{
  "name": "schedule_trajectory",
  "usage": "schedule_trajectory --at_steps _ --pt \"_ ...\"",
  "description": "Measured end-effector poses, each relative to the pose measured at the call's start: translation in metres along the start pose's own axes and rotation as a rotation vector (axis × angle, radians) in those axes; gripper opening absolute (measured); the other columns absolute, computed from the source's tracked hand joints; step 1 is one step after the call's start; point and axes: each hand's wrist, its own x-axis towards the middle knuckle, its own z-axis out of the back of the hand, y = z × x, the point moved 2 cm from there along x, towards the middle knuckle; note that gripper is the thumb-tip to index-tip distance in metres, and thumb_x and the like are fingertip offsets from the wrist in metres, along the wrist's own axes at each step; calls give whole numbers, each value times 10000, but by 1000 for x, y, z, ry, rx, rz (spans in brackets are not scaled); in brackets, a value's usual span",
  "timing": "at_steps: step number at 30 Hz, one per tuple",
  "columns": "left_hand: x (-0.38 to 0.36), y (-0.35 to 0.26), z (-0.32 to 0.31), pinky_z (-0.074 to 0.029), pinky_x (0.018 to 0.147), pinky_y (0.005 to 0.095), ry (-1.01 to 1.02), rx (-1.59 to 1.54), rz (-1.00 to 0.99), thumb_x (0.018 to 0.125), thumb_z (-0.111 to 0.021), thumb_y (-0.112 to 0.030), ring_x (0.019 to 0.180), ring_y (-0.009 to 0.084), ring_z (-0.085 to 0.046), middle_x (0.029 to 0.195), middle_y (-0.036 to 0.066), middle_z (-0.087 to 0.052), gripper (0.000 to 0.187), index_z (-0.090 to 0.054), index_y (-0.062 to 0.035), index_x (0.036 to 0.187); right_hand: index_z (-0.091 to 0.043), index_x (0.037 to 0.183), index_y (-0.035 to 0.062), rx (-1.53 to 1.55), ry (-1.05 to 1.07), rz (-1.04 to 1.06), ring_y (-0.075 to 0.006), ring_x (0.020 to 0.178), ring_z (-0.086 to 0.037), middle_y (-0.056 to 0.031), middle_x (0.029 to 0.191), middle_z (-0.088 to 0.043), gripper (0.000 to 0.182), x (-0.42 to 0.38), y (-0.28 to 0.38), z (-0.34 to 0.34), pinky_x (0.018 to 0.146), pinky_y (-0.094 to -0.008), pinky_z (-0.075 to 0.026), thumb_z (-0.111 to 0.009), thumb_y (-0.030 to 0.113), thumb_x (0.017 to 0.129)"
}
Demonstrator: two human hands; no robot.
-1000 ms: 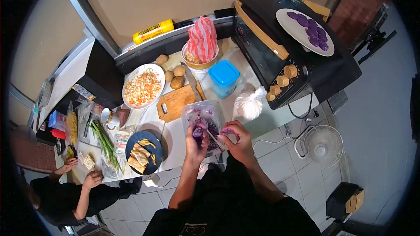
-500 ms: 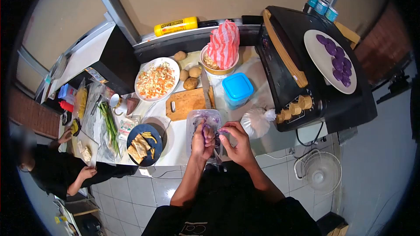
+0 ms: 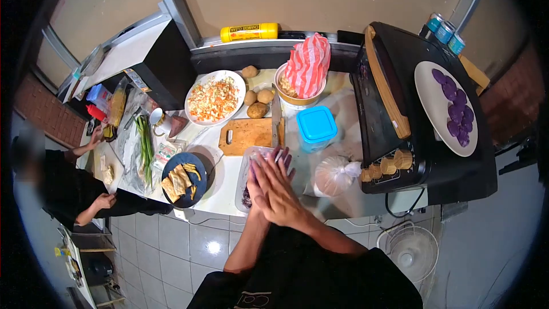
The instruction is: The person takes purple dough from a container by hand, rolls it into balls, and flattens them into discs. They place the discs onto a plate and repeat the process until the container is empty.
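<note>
My left hand (image 3: pixel 258 178) and my right hand (image 3: pixel 281 195) are pressed palm to palm with fingers stretched out, over a clear plastic container (image 3: pixel 241 186). Purple mash smears the fingers; the lump of it between my palms is mostly hidden. More dark purple mash (image 3: pixel 246 199) shows in the container, which my hands partly cover. Just behind it lies a wooden cutting board (image 3: pixel 246 137) with a knife (image 3: pixel 277 117) along its right side. Flattened purple dough pieces (image 3: pixel 456 113) sit on an oval white plate (image 3: pixel 430 103) on top of the black oven.
Right of my hands are a blue-lidded tub (image 3: pixel 317 125) and a tied plastic bag (image 3: pixel 333 175), beside the black oven (image 3: pixel 377 103). Left are a dark plate of fried pieces (image 3: pixel 177 182), a bowl of diced vegetables (image 3: pixel 214 98) and potatoes (image 3: pixel 257 110). Another person (image 3: pixel 63 183) works at far left.
My hands have come together, the right now laid over the left; before, they were apart, each fingering purple mash. The view has shifted slightly.
</note>
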Motion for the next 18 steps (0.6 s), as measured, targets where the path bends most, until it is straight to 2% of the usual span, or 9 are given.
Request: schedule_trajectory --at_steps 3,4,7,9,11,12,15,17,18 --pt "0 -9 -8 -217 1239 422 -348 246 -75 1029 -285 -627 1489 287 -325 1630 130 -326 786 -297 -71 1584 -202 1584 -24 7 2 4 -481 1526 -127 -272 1635 -204 721 -2 -3 3 1222 -596 -55 -367 426 1045" --pt "-11 -10 -6 -219 1233 481 -378 374 -53 1035 -323 -599 1496 319 -301 1634 133 -313 755 -244 -115 1608 -200 1583 -29 -20 -26 -25 -481 1525 -128 -277 1634 -202 719 3 -13 6 1224 -590 -58 -352 429 1050" --pt "-21 5 -25 -211 1235 479 -480 470 -50 1031 -314 -627 1487 328 -315 1638 118 -308 772 -240 -123 1611 -177 1583 -45 7 -85 -19 -473 1528 -127 -293 1629 -196 706 17 -19 9 1231 -572 -62 -324 408 1061" --pt "-12 -1 -18 -193 1236 497 -466 489 -185 1026 -292 -652 1506 304 -276 1651 118 -275 782 -225 -145 1618 -171 1585 -43 76 -74 74 -471 1529 -125 -292 1630 -193 705 13 -5 -5 1231 -573 -63 -328 401 1060" --pt "-2 -21 -17 -145 1248 440 -327 510 -150 1064 -272 -572 1537 263 -215 1663 101 -262 716 -224 -120 1618 -157 1586 -46 146 33 50 -471 1531 -114 -291 1639 -166 707 7 6 -4 1228 -576 -70 -291 416 1069" --pt "-3 -19 -20 -177 1242 499 -312 586 -181 1052 -275 -609 1525 286 -240 1657 126 -257 739 -210 -142 1621 -146 1588 -46 135 -13 45 -472 1531 -112 -289 1642 -156 720 8 -2 -3 1230 -571 -69 -275 438 1070" --pt "-16 6 -29 -166 1250 426 -389 550 -77 1056 -255 -617 1526 271 -238 1654 112 -268 771 -243 -74 1604 -111 1594 -41 91 -120 -34 -475 1531 -100 -283 1655 -113 748 21 -30 12 1236 -554 -69 -244 477 1072" --pt "-18 17 -36 -161 1252 420 -488 592 -42 1048 -238 -641 1526 264 -239 1669 91 -231 813 -171 -65 1617 -91 1595 -48 109 -97 -31 -481 1532 -73 -287 1658 -79 807 28 -13 17 1237 -547 -69 -241 535 1056" --pt "-12 15 -34 -150 1255 418 -447 589 -130 1043 -226 -652 1529 262 -234 1673 80 -223 824 -164 -66 1619 -87 1594 -51 113 -73 -19 -481 1533 -67 -290 1658 -73 825 26 2 13 1237 -548 -69 -238 552 1051"
